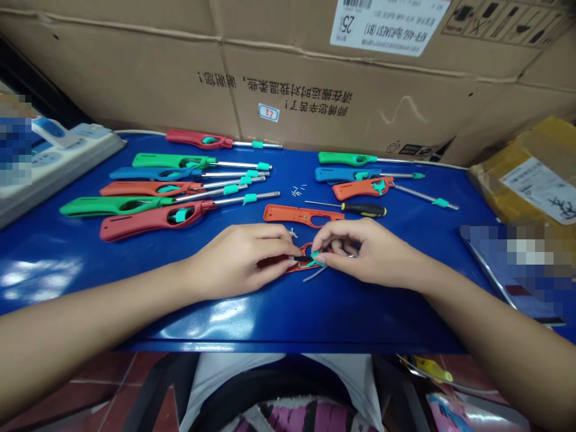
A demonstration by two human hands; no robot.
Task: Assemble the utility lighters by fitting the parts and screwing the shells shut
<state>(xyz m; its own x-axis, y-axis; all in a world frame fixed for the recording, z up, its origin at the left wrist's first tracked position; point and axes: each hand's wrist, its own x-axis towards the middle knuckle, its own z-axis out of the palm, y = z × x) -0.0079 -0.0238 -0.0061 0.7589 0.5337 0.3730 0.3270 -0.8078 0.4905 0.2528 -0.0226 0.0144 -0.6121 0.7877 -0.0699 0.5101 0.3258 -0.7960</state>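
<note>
My left hand is closed in a pinch on a small black part, perhaps a lighter's igniter. Facing it, my right hand pinches a green trigger between thumb and fingers. Both parts are over an opened orange lighter half-shell, mostly covered by my hands. A thin clear tube pokes out beneath my right fingers. The matching orange shell half lies just beyond, inside face up. Behind my right hand rests a black-and-yellow screwdriver.
Small screws lie mid-table. Several long-necked lighters are lined up at left, and three more, including a blue one, at right. A cardboard box walls the back. A power strip sits left, a taped package right.
</note>
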